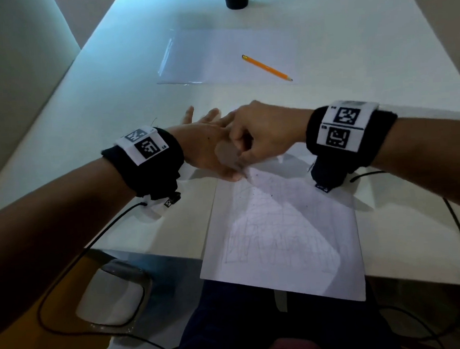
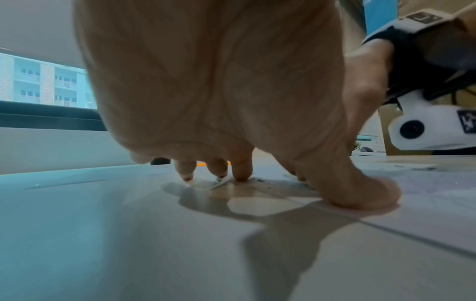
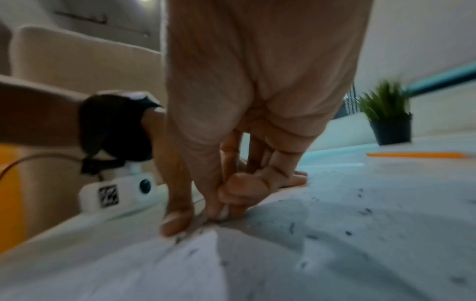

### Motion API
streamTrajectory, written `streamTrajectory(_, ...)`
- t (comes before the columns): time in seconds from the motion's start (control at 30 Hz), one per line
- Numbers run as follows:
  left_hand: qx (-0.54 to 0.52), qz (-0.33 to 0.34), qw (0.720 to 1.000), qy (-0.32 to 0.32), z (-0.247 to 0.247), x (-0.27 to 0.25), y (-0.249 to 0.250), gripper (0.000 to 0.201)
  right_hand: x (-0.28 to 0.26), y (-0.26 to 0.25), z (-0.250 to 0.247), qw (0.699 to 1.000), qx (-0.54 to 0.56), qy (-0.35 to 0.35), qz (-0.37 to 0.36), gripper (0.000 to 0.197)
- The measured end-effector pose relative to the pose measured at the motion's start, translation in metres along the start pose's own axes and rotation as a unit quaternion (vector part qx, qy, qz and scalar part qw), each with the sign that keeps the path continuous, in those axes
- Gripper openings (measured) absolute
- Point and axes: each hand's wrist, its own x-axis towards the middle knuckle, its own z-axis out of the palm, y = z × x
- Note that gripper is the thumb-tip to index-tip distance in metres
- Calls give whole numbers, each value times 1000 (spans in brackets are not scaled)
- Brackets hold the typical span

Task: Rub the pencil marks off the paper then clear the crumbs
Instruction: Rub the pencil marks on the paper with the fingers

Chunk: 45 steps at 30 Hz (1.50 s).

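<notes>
White paper (image 1: 284,240), faint grey pencil marks (image 1: 266,241), dark crumbs (image 3: 360,211); orange pencil (image 1: 267,67); black-white wristbands (image 1: 348,128).

Both bare forearms are reaching in from the sides, each wrist wearing a black band with white coded tags. The left hand (image 1: 209,146) is lying spread, its fingers (image 2: 240,167) straight with tips pressing down and its thumb pressing flat. The right hand (image 1: 261,130) is crossing over the left hand's fingers, its fingers (image 3: 247,187) curling in against the thumb and pinching something small and white.
</notes>
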Motion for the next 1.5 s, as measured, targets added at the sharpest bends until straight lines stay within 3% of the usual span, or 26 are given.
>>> streamTrajectory(0.07,-11,5,1000,9,1,2,-3,102,0,2,-4,1000,1,-9,4,10)
streamTrajectory(0.2,-3,13,1000,10,6,4,-9,119,9,20,-20,997,11,64,51,9)
streamTrajectory(0.3,-9,11,1000,16,6,4,-6,107,3,3,-6,1000,-14,7,6,11)
streamTrajectory(0.37,-15,8,1000,15,6,6,-8,112,0,2,-3,1000,-8,-17,-3,11)
streamTrajectory(0.5,-7,8,1000,5,5,7,-9,125,9,20,-18,997,24,64,42,8)
streamTrajectory(0.67,-2,0,1000,14,2,6,-4,106,1,-4,-2,1000,-14,-27,-5,14)
streamTrajectory(0.8,-1,4,1000,7,3,6,-8,126,14,15,-25,997,5,50,60,9)
streamTrajectory(0.97,6,-10,1000,6,0,3,0,97,0,-11,1,1000,-19,-12,-4,15)
streamTrajectory(1.1,-10,2,1000,5,2,3,-3,117,8,7,-17,998,7,45,52,9)
streamTrajectory(1.17,-3,-1,1000,-4,1,2,-2,116,11,7,-17,998,-1,49,50,14)
streamTrajectory(1.3,-1,-13,1000,1,0,1,2,92,-1,-17,0,999,-24,-41,6,14)
streamTrajectory(1.43,-8,-1,1000,-3,2,3,-4,121,11,7,-23,997,9,25,76,11)
streamTrajectory(1.5,-2,-1,1000,-9,1,3,-3,116,12,4,-21,997,-1,40,67,13)
